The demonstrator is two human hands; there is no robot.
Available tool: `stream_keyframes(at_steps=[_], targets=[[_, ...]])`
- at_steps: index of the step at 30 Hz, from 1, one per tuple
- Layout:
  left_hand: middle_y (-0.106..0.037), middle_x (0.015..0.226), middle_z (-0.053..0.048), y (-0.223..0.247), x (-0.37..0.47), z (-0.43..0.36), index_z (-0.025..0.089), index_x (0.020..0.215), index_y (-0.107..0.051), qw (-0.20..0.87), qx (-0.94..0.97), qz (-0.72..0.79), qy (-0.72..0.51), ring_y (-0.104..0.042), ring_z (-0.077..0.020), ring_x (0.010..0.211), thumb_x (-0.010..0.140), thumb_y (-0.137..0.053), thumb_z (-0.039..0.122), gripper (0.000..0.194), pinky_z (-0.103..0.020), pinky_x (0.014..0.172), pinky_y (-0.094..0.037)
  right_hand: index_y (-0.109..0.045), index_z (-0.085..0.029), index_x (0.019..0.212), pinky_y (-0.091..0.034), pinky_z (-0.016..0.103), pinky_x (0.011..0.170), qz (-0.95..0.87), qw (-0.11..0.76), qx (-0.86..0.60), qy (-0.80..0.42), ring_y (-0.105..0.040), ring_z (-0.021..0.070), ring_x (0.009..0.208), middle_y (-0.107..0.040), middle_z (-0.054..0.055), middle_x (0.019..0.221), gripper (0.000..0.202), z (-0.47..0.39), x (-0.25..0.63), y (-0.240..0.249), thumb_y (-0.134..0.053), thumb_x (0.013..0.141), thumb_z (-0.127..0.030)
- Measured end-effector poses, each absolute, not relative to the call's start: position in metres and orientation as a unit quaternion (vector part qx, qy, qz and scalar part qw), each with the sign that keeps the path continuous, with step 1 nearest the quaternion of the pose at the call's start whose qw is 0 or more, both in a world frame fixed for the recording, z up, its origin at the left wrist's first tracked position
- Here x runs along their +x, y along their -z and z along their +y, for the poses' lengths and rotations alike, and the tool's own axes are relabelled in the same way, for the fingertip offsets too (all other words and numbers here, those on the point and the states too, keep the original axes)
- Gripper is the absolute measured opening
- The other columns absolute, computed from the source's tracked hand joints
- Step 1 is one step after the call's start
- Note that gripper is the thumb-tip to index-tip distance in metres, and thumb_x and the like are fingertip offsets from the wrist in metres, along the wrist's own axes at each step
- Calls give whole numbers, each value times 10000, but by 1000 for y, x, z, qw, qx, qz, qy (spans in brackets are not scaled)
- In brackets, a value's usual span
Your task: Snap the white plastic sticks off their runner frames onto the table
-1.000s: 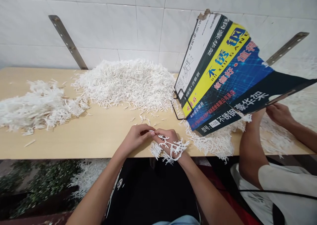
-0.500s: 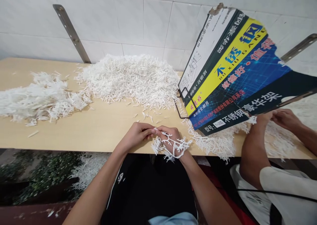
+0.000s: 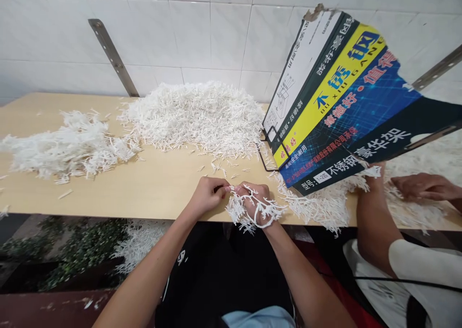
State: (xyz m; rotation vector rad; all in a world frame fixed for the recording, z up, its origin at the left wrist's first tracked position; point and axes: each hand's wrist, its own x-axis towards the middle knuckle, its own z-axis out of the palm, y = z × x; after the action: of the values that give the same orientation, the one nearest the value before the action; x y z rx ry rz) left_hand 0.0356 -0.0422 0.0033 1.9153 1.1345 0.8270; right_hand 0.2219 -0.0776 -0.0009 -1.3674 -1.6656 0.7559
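My right hand (image 3: 257, 195) is closed around a bunch of white branched plastic sprigs (image 3: 269, 210), whose thin twigs fan out over its back and wrist. With thumb and forefinger pressed together, my left hand (image 3: 209, 195) pinches the tip of a white sprig beside the right fingertips. Both hands are at the front edge of the wooden table (image 3: 162, 193). Just behind them lie a few loose white bits, in front of a big heap of small white pieces (image 3: 195, 118).
Another white pile (image 3: 72, 147) lies at left. A torn printed cardboard sheet (image 3: 335, 111) stands in a black wire stand (image 3: 267, 157) at right. Beyond it a co-worker's hand (image 3: 428, 188) rests among white pieces. Green foliage (image 3: 77, 251) shows below the table.
My view has shifted slightly. My hands stay together, with a little more space between the fingertips. The co-worker's hands have moved apart, one to the right.
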Motion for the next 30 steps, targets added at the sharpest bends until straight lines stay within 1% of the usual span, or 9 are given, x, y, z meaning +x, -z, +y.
stream_keyframes(at_steps=[7, 10, 13, 16, 18, 21, 23, 25, 30], targets=[[-563, 565, 20, 5, 39, -40, 172, 671, -662, 405, 616, 507, -447, -489, -124, 572, 887, -582, 307, 267, -249, 576, -339, -536, -215, 686, -352, 308, 542, -545, 522, -602, -262, -452, 175, 557, -472, 6, 569, 399, -80, 226, 5, -509, 968, -496], [-641, 673, -9, 11, 38, -37, 164, 857, -716, 401, 582, 514, -486, -548, -139, 613, 949, -535, 380, 296, -256, 602, -412, -538, -218, 722, -361, 293, 537, -534, 523, -613, -257, -455, 174, 567, -460, -4, 585, 437, -76, 227, 10, -503, 983, -567], [-759, 1082, -90, 12, 43, -36, 188, 1340, -652, 414, 604, 463, -499, -686, -181, 889, 963, -544, 343, 421, -300, 798, -533, -499, -224, 687, -351, 278, 530, -587, 470, -586, -301, -429, 159, 552, -434, -20, 571, 480, -70, 225, 14, -524, 988, -598], [-582, 1511, -121, 7, 47, -38, 273, 1591, -388, 418, 641, 421, -487, -622, -231, 1268, 989, -540, 360, 627, -372, 1001, -532, -560, -211, 720, -361, 271, 546, -605, 448, -575, -320, -457, 156, 556, -486, -15, 580, 468, -67, 221, 13, -527, 998, -586], [-604, 1482, -115, 2, 49, -39, 259, 1519, -494, 420, 665, 415, -457, -626, -242, 1244, 1005, -533, 431, 544, -369, 999, -524, -632, -200, 777, -377, 270, 574, -622, 439, -567, -315, -503, 161, 577, -559, 0, 612, 435, -68, 219, 9, -532, 1003, -558], [-750, 1024, -59, -4, 50, -41, 193, 1141, -730, 407, 698, 436, -397, -656, -195, 885, 980, -577, 504, 381, -298, 800, -495, -691, -202, 853, -378, 272, 605, -649, 415, -567, -291, -557, 172, 620, -656, 26, 691, 353, -70, 217, 0, -524, 1011, -470], [-669, 762, -6, -5, 51, -41, 179, 880, -719, 400, 704, 448, -379, -577, -158, 716, 969, -590, 515, 370, -270, 676, -418, -689, -210, 841, -360, 273, 603, -665, 389, -579, -267, -554, 174, 617, -661, 29, 689, 321, -71, 215, -4, -515, 1012, -419], [-583, 671, 12, -5, 51, -41, 180, 720, -634, 396, 701, 452, -385, -530, -147, 677, 986, -553, 494, 419, -266, 652, -375, -667, -216, 797, -335, 274, 590, -677, 364, -589, -249, -527, 170, 590, -628, 19, 642, 312, -71, 213, -7, -523, 1005, -398], [-573, 695, 8, -4, 51, -45, 191, 710, -590, 331, 694, 486, -415, -527, -146, 687, 1002, -506, 387, 362, -276, 674, -355, -639, -224, 740, -285, 283, 569, -708, 326, -582, -232, -465, 158, 548, -587, 6, 599, 322, -70, 210, -6, -530, 1000, -378]])
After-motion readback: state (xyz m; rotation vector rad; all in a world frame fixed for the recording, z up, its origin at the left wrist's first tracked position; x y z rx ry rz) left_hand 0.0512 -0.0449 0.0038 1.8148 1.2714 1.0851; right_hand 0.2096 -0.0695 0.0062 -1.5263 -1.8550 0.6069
